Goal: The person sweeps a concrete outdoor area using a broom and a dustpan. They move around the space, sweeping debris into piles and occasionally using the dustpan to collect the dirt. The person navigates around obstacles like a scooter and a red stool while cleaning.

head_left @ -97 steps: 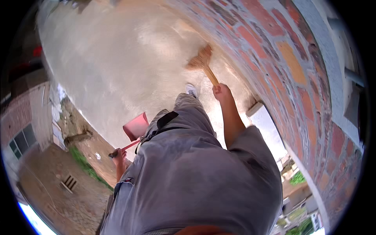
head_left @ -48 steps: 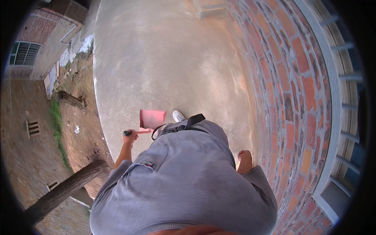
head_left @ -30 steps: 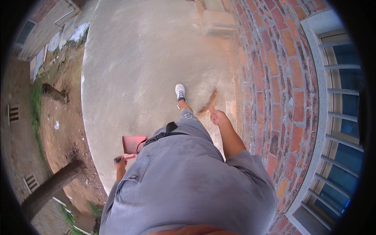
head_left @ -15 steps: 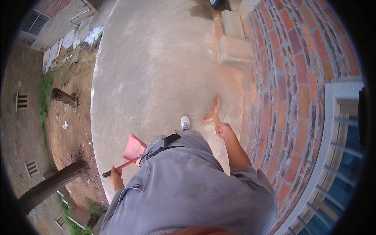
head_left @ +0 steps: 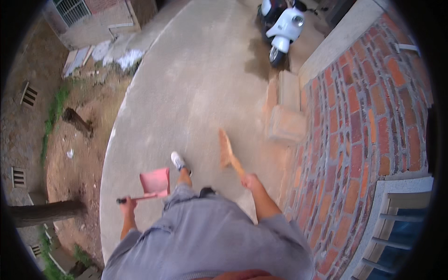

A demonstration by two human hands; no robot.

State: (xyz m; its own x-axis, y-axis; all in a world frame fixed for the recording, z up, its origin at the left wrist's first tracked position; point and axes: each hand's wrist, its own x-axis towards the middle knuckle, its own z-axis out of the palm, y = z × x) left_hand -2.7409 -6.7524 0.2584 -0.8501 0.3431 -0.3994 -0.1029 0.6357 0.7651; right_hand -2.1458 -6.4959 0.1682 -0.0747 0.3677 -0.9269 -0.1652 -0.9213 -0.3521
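Concrete walkway (head_left: 158,116), scooter (head_left: 283,28) ahead, block step (head_left: 288,123) by brick wall (head_left: 345,154); left hand (head_left: 128,205) clenched on dustpan (head_left: 156,182), right hand (head_left: 250,182) on broom (head_left: 227,153).

Dustpan (head_left: 157,181) smooth plastic; broom (head_left: 225,151) rough fibre; paving (head_left: 172,107) matt concrete.

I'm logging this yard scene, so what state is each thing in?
Dustpan: held, floor contact unclear
Broom: held, floor contact unclear
Left grip: closed, holding the dustpan
Right grip: closed, holding the broom
White shoe: worn
Scooter: standing upright
Concrete: darkened beside the scooter
Window: barred; open or closed unclear
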